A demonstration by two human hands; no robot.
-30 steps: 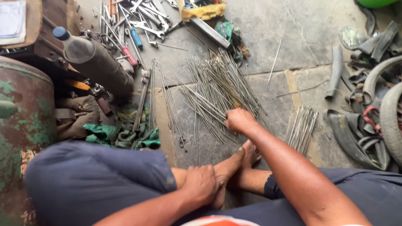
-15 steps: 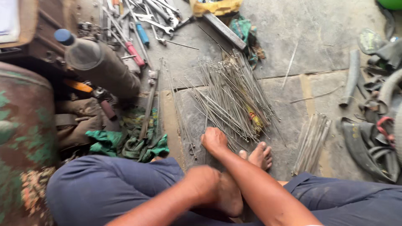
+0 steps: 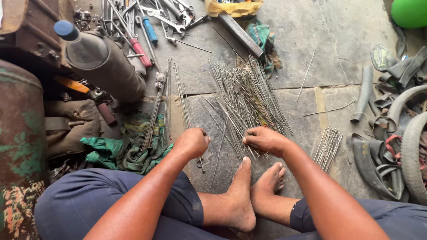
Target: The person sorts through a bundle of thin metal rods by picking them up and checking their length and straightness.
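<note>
A loose pile of thin metal spokes [image 3: 244,95] lies fanned out on the stone floor in front of my bare feet [image 3: 253,191]. My left hand [image 3: 192,142] is curled into a fist at the near left edge of the pile, beside a few stray spokes. My right hand [image 3: 265,140] rests on the near end of the pile with its fingertips pinched on some spokes. A straight row of spokes [image 3: 162,104] lies to the left, and a small bundle of spokes [image 3: 328,144] lies to the right.
A dark bottle with a blue cap [image 3: 95,58] and a rusty green drum [image 3: 20,146] stand at left. Green rags [image 3: 126,149] lie by my knee. Wrenches and screwdrivers [image 3: 147,22] are scattered at the back. Rubber tyres and tubes [image 3: 396,133] crowd the right.
My left hand has come off my foot and moved forward to the pile's edge. My right hand has shifted right along the near end of the spokes. The view has tilted.
</note>
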